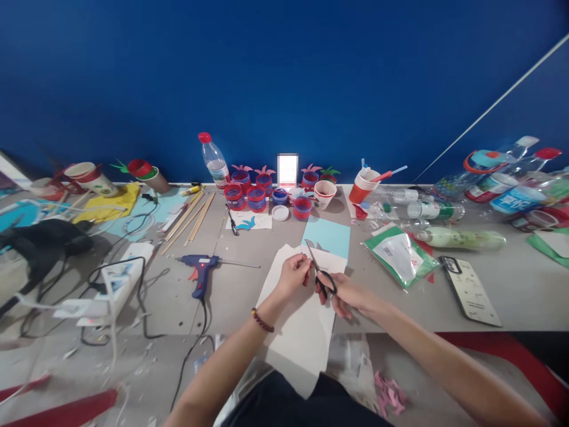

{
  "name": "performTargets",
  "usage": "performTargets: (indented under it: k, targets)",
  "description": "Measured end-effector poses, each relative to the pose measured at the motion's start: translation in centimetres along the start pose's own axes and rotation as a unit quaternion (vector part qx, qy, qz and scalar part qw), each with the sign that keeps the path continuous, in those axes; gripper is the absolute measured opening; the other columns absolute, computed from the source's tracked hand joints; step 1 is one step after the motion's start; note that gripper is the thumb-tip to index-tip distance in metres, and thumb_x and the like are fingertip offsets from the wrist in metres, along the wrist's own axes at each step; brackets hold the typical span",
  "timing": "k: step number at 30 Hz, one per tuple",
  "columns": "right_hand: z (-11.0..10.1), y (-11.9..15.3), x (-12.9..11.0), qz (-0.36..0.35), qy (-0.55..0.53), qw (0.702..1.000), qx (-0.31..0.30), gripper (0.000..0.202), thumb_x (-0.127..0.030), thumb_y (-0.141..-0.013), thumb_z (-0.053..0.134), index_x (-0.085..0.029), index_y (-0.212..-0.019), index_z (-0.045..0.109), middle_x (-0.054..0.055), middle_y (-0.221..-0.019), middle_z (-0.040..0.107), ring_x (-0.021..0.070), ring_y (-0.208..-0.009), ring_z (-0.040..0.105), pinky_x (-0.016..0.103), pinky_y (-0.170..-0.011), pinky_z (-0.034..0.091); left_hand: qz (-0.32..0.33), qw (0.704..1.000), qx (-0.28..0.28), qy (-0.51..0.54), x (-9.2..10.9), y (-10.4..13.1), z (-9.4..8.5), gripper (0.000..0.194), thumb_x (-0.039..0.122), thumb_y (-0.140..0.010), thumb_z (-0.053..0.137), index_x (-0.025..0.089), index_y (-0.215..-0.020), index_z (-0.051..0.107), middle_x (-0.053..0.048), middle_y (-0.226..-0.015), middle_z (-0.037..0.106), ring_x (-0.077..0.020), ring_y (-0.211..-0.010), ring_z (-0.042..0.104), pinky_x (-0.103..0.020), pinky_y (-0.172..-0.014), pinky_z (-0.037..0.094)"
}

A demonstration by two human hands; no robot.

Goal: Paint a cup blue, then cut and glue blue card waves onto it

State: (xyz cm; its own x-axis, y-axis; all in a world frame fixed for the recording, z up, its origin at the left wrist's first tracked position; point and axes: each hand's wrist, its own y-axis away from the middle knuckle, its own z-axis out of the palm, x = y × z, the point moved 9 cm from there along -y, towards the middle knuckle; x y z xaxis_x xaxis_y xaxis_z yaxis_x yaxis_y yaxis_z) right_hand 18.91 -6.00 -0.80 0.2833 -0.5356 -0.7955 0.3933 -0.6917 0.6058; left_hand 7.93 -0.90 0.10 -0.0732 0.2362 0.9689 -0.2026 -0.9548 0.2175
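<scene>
My right hand grips a pair of scissors by its black handles, with the blades pointing up and to the left. Close beside the blades, my left hand is closed in a pinch. A small dark red piece shows at its fingertips, mostly hidden; I cannot tell whether the blades touch it. Both hands are over white paper sheets that hang past the table's front edge. Light blue paper lies just beyond, with grey leaf-like shapes near the scissor tips.
A blue glue gun with a cord lies left, near wooden sticks and a power strip. Red and purple cups stand at the back. Right are plastic bottles, a green packet and a phone.
</scene>
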Motion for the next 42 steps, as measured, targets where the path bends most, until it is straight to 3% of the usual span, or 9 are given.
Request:
performTargets:
  k: [8, 13, 17, 24, 42]
  targets:
    - [-0.2, 0.7, -2.5, 0.074, 0.095, 0.992, -0.027, 0.056, -0.069, -0.080, 0.055, -0.013, -0.076, 0.059, 0.012, -0.076, 0.072, 0.0081, -0.030, 0.051, 0.019, -0.022, 0.029, 0.010, 1.000, -0.008, -0.001, 0.1, -0.1, -0.2, 0.029, 0.037, -0.079, 0.058, 0.019, -0.059, 0.047, 0.004, -0.046, 0.044, -0.0081, -0.042, 0.040, -0.023, -0.046, 0.032]
    - [-0.5, 0.5, -3.5, 0.106, 0.126, 0.984, -0.075, 0.056, -0.068, -0.076, 0.061, -0.012, -0.071, 0.060, 0.009, -0.069, 0.070, 0.0072, -0.029, 0.051, 0.017, -0.022, 0.030, 0.010, 1.000, -0.012, 0.015, 0.0, -0.1, -0.3, 0.034, 0.045, -0.079, 0.058, 0.019, -0.060, 0.047, 0.005, -0.046, 0.042, -0.0074, -0.040, 0.038, -0.023, -0.045, 0.030]
    - [-1.0, 0.3, -3.3, 0.077, 0.124, 0.985, -0.088, 0.056, -0.067, -0.075, 0.062, -0.012, -0.071, 0.060, 0.007, -0.064, 0.068, 0.0081, -0.033, 0.054, 0.015, -0.024, 0.031, 0.016, 0.999, -0.013, 0.028, 0.2, 0.2, -0.3, 0.037, 0.048, -0.078, 0.060, 0.019, -0.059, 0.045, 0.006, -0.047, 0.041, -0.0067, -0.042, 0.036, -0.022, -0.044, 0.029]
    - [-1.4, 0.4, -2.2, 0.043, 0.090, 0.993, -0.062, 0.054, -0.067, -0.074, 0.063, -0.013, -0.072, 0.058, 0.002, -0.057, 0.063, 0.0084, -0.039, 0.057, 0.017, -0.035, 0.046, 0.015, 0.999, -0.016, 0.032, 0.4, 0.7, -0.1, 0.041, 0.049, -0.077, 0.064, 0.019, -0.057, 0.044, 0.005, -0.048, 0.041, -0.0056, -0.042, 0.035, -0.021, -0.043, 0.027]
    - [-3.6, -0.2, -2.8, 0.071, 0.178, 0.979, -0.071, 0.053, -0.065, -0.070, 0.069, -0.012, -0.069, 0.062, 0.001, -0.055, 0.063, 0.0062, -0.034, 0.051, 0.017, -0.032, 0.041, -0.001, 0.998, -0.017, 0.058, -0.2, 0.5, -0.2, 0.044, 0.057, -0.072, 0.067, 0.017, -0.063, 0.050, 0.007, -0.046, 0.040, -0.0049, -0.040, 0.034, -0.019, -0.041, 0.027]
